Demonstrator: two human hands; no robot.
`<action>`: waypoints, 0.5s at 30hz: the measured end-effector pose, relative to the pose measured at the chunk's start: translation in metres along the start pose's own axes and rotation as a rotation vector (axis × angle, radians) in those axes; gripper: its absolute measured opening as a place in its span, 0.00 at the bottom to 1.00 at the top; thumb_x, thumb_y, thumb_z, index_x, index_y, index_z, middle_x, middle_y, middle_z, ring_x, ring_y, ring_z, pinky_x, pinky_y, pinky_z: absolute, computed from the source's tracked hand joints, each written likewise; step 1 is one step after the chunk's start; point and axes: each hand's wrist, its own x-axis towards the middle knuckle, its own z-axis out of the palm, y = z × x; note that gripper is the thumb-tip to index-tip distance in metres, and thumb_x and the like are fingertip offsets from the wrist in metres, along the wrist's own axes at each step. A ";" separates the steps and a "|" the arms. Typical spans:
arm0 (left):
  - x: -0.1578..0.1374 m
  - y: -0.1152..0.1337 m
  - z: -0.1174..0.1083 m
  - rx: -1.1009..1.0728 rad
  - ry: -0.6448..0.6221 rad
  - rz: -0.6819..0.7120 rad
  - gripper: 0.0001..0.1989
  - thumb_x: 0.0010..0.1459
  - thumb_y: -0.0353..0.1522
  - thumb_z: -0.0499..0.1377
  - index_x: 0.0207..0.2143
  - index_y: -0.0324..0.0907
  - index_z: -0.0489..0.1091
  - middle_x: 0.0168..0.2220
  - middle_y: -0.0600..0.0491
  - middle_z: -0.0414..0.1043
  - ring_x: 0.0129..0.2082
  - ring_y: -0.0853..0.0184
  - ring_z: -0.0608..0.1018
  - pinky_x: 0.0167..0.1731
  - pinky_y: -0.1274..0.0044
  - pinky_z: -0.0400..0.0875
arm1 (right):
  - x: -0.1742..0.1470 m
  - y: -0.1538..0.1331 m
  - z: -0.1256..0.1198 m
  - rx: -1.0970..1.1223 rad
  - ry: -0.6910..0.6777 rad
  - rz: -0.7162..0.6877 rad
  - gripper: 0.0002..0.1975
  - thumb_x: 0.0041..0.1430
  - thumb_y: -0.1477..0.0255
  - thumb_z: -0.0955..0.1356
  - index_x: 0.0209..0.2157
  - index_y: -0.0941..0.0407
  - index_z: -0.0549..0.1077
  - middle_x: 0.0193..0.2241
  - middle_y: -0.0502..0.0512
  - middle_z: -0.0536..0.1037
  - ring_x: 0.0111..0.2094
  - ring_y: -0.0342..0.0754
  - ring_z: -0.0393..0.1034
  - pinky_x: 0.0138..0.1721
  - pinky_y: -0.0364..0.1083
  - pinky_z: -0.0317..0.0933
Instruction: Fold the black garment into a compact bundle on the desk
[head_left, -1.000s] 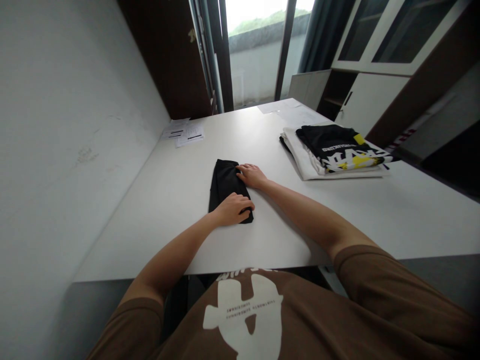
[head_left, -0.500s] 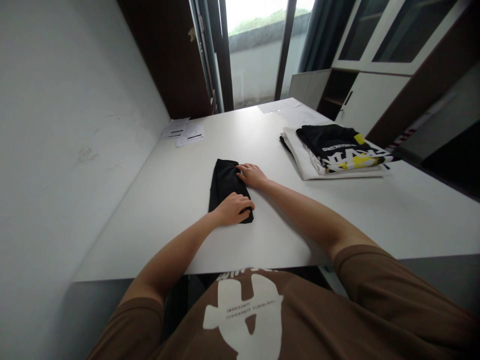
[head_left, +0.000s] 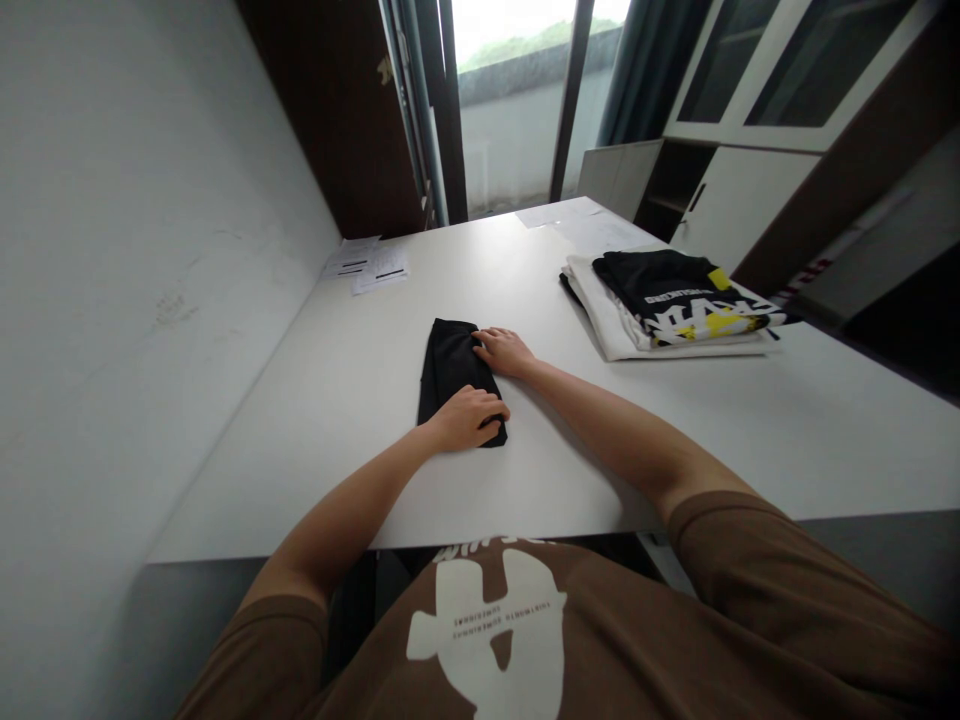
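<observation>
A black folded garment (head_left: 448, 365) lies on the white table in front of me, narrow and lengthwise. My left hand (head_left: 469, 417) reaches across its near end, with fingers curled around the near right edge. Farther up the same edge, my right hand (head_left: 505, 351) has its fingertips and thumb on the cloth, gripping the border. The palms cover part of that right side. What kind of garment it is cannot be made out from this folded shape.
To the right sits a stack of folded clothes (head_left: 675, 300), white below and black with a white and yellow print on top. Paper sheets (head_left: 380, 268) lie by the left wall, others (head_left: 592, 222) at the far edge. The table's front edge (head_left: 405, 546) is close to my body.
</observation>
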 end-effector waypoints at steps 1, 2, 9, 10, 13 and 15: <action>0.000 0.000 0.000 0.001 -0.001 0.000 0.10 0.72 0.31 0.58 0.50 0.46 0.77 0.49 0.50 0.84 0.51 0.59 0.82 0.53 0.65 0.66 | 0.000 0.000 0.000 -0.002 0.002 0.000 0.28 0.80 0.59 0.63 0.74 0.53 0.72 0.72 0.61 0.74 0.73 0.61 0.66 0.75 0.60 0.57; 0.000 0.001 0.000 0.003 -0.002 -0.001 0.10 0.71 0.30 0.58 0.50 0.46 0.77 0.49 0.50 0.84 0.51 0.59 0.82 0.53 0.65 0.66 | 0.001 0.000 0.001 -0.004 0.003 0.001 0.28 0.80 0.59 0.63 0.74 0.53 0.72 0.72 0.61 0.74 0.73 0.61 0.66 0.75 0.60 0.57; 0.000 0.004 -0.003 0.002 -0.001 -0.006 0.10 0.71 0.30 0.58 0.50 0.46 0.77 0.49 0.50 0.84 0.51 0.59 0.82 0.54 0.65 0.67 | 0.002 0.003 0.003 -0.004 0.005 0.002 0.28 0.79 0.59 0.64 0.74 0.51 0.72 0.71 0.60 0.75 0.73 0.61 0.66 0.75 0.61 0.58; 0.000 0.004 -0.003 0.002 0.001 -0.005 0.10 0.71 0.30 0.58 0.49 0.46 0.77 0.49 0.50 0.84 0.51 0.59 0.82 0.54 0.65 0.67 | 0.002 0.003 0.004 -0.006 0.007 0.003 0.28 0.79 0.59 0.64 0.74 0.51 0.72 0.71 0.60 0.75 0.73 0.61 0.66 0.75 0.61 0.58; 0.000 0.003 -0.002 0.004 0.006 0.003 0.09 0.71 0.30 0.58 0.49 0.45 0.77 0.49 0.50 0.84 0.51 0.58 0.82 0.53 0.65 0.67 | 0.002 0.003 0.004 -0.006 0.017 -0.002 0.28 0.80 0.59 0.63 0.74 0.52 0.72 0.71 0.60 0.75 0.73 0.61 0.66 0.75 0.61 0.58; 0.000 0.002 -0.002 0.002 0.008 0.006 0.09 0.72 0.30 0.58 0.49 0.46 0.77 0.49 0.50 0.84 0.51 0.59 0.82 0.53 0.65 0.66 | 0.002 0.003 0.004 -0.006 0.016 -0.001 0.28 0.80 0.59 0.63 0.74 0.52 0.72 0.71 0.60 0.75 0.73 0.61 0.66 0.75 0.61 0.57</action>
